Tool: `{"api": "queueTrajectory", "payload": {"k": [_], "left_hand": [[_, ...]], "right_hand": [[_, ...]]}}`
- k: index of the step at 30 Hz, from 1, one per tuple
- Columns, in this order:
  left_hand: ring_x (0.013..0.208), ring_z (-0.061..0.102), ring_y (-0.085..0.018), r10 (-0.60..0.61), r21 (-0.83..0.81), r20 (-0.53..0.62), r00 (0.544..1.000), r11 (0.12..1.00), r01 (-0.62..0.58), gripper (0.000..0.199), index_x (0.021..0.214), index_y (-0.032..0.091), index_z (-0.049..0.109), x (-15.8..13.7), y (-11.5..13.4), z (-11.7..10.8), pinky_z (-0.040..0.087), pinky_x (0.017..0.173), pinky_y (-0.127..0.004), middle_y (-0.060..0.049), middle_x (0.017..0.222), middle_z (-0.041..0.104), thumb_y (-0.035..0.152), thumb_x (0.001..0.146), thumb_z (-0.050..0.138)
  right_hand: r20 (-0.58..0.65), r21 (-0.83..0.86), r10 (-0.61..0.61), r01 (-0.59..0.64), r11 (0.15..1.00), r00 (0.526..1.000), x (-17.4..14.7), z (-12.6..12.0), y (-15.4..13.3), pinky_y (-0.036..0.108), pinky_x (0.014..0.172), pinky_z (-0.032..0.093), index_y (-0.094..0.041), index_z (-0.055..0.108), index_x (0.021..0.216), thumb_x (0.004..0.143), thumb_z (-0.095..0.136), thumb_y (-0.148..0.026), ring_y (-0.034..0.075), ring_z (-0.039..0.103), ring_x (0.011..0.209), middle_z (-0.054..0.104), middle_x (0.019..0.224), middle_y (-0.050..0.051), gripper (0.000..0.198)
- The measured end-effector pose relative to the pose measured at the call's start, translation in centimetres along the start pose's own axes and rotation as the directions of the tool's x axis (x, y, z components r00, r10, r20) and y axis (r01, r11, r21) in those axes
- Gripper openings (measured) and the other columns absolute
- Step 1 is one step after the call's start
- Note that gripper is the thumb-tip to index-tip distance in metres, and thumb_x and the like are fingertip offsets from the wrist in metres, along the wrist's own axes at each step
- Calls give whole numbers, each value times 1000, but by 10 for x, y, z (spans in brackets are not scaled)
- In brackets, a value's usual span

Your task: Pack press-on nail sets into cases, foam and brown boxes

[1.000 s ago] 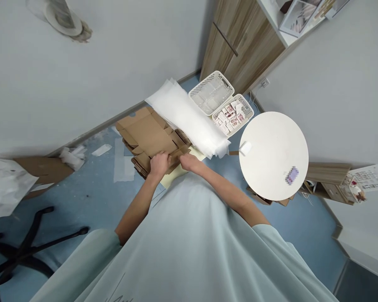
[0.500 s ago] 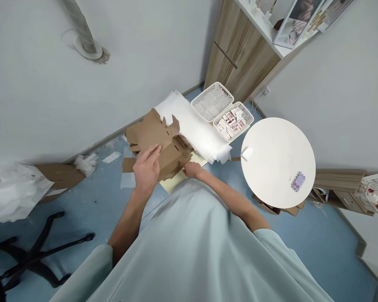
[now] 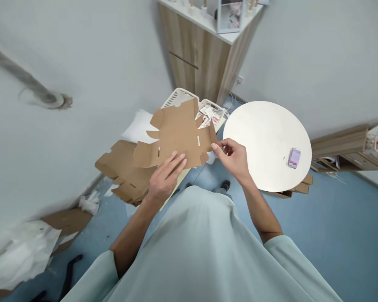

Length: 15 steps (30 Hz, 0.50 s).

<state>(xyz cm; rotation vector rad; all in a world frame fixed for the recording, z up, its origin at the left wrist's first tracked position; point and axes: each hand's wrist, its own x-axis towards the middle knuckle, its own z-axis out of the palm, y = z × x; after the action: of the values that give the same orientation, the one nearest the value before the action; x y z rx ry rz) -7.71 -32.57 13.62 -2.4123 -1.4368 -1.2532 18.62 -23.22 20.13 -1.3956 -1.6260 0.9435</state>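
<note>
Pale grey walls meet in a corner ahead of the fingers, above a blue floor. In that corner, straight beyond the fingers, stands a wood-grain cabinet with a white top and a slim dark handle. To the cabinet's right, a socket sits low on the wall. Just right of the right hand's fingers is a round white surface; farther right, a low wooden shelf unit stands by the wall. Well left of the fingers, a thick grey pipe reaches the wall. Light falls soft and even.
</note>
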Motion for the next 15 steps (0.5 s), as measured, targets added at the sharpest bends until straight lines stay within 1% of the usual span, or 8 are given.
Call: {"api": "queueTrajectory", "payload": {"k": [2,4,6,8,9,12,15], "left_hand": [[151,65,-28,66,-54,43,997,997,-64,52,165,29,61,22,13,32,63,121,-47,-10,149,77,16,117,45],[152,64,-27,113,-119,90,990,988,-102,52,165,29,60,40,27,72,62,121,-46,-10,150,77,15,117,45],[154,63,-26,152,-187,161,975,975,-121,53,165,30,60,54,42,119,62,121,-46,-10,151,76,14,117,44],[155,61,-26,194,-248,258,947,960,-129,54,165,30,60,64,58,170,62,120,-45,-11,152,75,12,117,40],[156,61,-25,221,-280,299,928,950,-136,54,164,29,61,68,67,197,62,120,-45,-11,152,75,12,117,39],[158,58,-25,298,-374,439,848,918,-129,55,163,27,62,74,93,273,61,122,-46,-13,155,73,11,117,38],[160,55,-25,350,-414,556,753,903,-114,55,159,25,65,72,116,341,59,123,-48,-14,157,71,9,115,37]], "right_hand": [[-83,8,49,-48,999,995,-4,-32,23,30,63,43,-23,69,81,97,72,-62,14,51,61,61,68,-3,42],[-154,14,119,-119,993,981,-9,-66,53,30,63,40,-24,65,78,96,69,-56,14,50,60,55,64,-5,37],[-206,22,206,-206,978,957,-16,-104,89,30,62,37,-24,63,78,94,69,-55,14,48,59,50,62,-6,35],[-232,34,294,-295,955,927,-27,-142,127,30,62,36,-25,64,78,93,67,-55,14,45,58,45,59,-7,34],[-240,41,334,-335,941,912,-33,-160,146,30,62,35,-25,64,79,93,67,-56,14,43,58,42,58,-8,34],[-260,56,428,-428,902,866,-54,-206,205,30,62,34,-25,63,78,94,65,-57,14,39,56,36,56,-9,36],[-257,75,498,-497,865,828,-73,-239,263,30,62,35,-26,63,79,94,64,-62,15,40,54,36,54,-10,39]]}}
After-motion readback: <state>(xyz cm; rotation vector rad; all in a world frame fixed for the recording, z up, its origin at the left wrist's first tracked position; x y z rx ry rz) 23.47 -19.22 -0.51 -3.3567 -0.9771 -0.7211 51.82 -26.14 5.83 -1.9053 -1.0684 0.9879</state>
